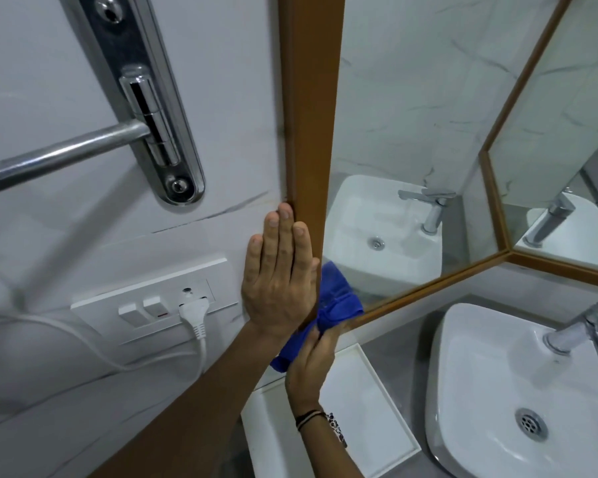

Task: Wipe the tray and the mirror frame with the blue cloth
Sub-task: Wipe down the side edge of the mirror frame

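Note:
The brown wooden mirror frame (309, 98) runs down the wall to a lower-left corner. My left hand (278, 274) lies flat against the wall and the frame's outer edge, fingers straight and together, holding nothing. My right hand (313, 360) grips the blue cloth (339, 298) and presses it on the frame's lower-left corner, partly over the glass. The white rectangular tray (377, 408) rests on the grey counter below my right wrist, with nothing on it that I can see.
A white basin (491, 391) with a chrome tap (580, 332) sits at the right. On the left wall are a switch panel (152, 301) with a white plug (194, 315) and cord, and a chrome towel bar (59, 153) with its bracket.

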A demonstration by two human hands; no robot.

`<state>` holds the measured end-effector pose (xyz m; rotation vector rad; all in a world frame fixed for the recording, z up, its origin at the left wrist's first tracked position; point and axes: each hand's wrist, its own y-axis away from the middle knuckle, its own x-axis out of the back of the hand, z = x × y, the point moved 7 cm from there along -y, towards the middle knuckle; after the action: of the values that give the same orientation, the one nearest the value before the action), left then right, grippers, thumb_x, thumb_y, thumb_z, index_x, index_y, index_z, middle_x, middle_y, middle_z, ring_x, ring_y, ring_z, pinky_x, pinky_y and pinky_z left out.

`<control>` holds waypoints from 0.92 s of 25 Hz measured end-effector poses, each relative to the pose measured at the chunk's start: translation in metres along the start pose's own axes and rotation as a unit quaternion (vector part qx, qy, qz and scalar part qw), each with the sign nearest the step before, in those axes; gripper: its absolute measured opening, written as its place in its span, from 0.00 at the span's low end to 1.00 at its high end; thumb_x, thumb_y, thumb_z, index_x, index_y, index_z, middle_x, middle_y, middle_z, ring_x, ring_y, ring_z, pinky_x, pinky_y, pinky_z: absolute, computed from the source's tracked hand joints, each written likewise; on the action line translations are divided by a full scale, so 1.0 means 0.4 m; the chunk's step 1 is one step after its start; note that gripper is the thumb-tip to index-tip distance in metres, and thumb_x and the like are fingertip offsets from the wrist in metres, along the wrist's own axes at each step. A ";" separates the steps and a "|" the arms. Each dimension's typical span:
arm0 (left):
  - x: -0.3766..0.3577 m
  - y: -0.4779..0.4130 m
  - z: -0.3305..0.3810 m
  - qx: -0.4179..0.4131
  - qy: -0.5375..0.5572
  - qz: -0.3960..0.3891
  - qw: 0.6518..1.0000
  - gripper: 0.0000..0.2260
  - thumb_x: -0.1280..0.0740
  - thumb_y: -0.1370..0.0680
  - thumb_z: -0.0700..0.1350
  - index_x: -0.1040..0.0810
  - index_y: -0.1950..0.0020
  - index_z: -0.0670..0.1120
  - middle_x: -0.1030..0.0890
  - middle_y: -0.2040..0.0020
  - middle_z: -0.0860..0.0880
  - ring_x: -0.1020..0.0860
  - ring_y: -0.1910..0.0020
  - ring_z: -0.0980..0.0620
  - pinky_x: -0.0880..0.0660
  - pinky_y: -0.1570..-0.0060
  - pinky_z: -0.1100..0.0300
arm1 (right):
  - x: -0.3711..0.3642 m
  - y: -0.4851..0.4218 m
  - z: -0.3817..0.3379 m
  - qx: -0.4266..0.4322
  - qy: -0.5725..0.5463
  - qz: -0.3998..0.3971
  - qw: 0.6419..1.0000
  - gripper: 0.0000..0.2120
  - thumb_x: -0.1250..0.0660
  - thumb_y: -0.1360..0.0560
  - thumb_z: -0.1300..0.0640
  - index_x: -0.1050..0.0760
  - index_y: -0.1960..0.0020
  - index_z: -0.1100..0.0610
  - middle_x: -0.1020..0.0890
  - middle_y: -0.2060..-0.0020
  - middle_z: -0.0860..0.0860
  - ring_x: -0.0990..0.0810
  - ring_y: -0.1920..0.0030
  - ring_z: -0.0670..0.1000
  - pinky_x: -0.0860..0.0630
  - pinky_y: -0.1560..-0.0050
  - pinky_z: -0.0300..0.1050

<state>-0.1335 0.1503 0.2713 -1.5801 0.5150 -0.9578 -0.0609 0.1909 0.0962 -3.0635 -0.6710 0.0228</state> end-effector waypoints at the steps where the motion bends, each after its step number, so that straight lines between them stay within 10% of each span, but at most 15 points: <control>1: 0.002 -0.001 0.000 0.000 -0.001 -0.002 1.000 0.30 0.51 0.08 0.50 0.58 0.09 0.40 0.55 0.08 0.41 0.53 0.08 0.44 0.55 0.09 0.48 | 0.000 0.003 -0.001 0.025 0.043 -0.011 0.999 0.28 0.46 0.13 0.51 0.44 0.14 0.44 0.26 0.23 0.63 0.24 0.25 0.66 0.28 0.23 0.66; 5: 0.004 -0.003 0.003 -0.009 -0.006 -0.013 1.000 0.30 0.51 0.08 0.50 0.58 0.09 0.40 0.55 0.08 0.40 0.53 0.08 0.44 0.55 0.09 0.47 | 0.003 0.011 -0.061 0.118 0.095 -0.068 0.986 0.32 0.45 0.12 0.47 0.55 0.13 0.37 0.46 0.11 0.50 0.43 0.12 0.54 0.44 0.13 0.55; 10: 0.014 -0.018 0.007 -0.011 -0.012 -0.033 0.999 0.31 0.50 0.08 0.50 0.59 0.09 0.40 0.59 0.08 0.41 0.56 0.08 0.44 0.57 0.09 0.48 | 0.096 -0.004 -0.009 0.289 0.304 -0.114 0.901 0.47 0.30 0.20 0.71 0.51 0.11 0.50 0.47 0.11 0.54 0.46 0.11 0.59 0.42 0.13 0.49; 15: 0.035 0.089 0.022 0.002 0.028 -0.143 0.989 0.33 0.45 0.08 0.47 0.61 0.10 0.41 0.61 0.09 0.41 0.59 0.09 0.44 0.57 0.09 0.47 | 0.160 0.036 0.076 0.234 0.452 -0.208 0.835 0.51 0.22 0.28 0.72 0.44 0.13 0.53 0.46 0.12 0.51 0.43 0.13 0.59 0.17 0.30 0.53; 20: 0.096 0.457 0.029 0.064 0.060 -0.356 0.930 0.31 0.36 0.11 0.47 0.41 0.12 0.37 0.36 0.13 0.35 0.34 0.14 0.37 0.28 0.19 0.40 | 0.162 0.084 0.198 0.159 0.500 -0.250 0.814 0.51 0.21 0.25 0.65 0.47 0.12 0.51 0.48 0.12 0.52 0.46 0.12 0.58 0.24 0.24 0.54; 23: 0.108 0.670 0.021 0.104 0.044 -0.494 0.862 0.36 0.24 0.17 0.50 0.33 0.15 0.36 0.30 0.15 0.36 0.28 0.17 0.37 0.30 0.20 0.44 | 0.168 0.131 0.380 0.056 0.542 -0.284 0.789 0.39 0.34 0.14 0.54 0.53 0.11 0.55 0.57 0.12 0.51 0.53 0.11 0.58 0.34 0.15 0.57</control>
<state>-0.0559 0.0569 0.0284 -1.5824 -0.4163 -1.7801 0.0198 0.1718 -0.0571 -2.0225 -1.2600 -1.4506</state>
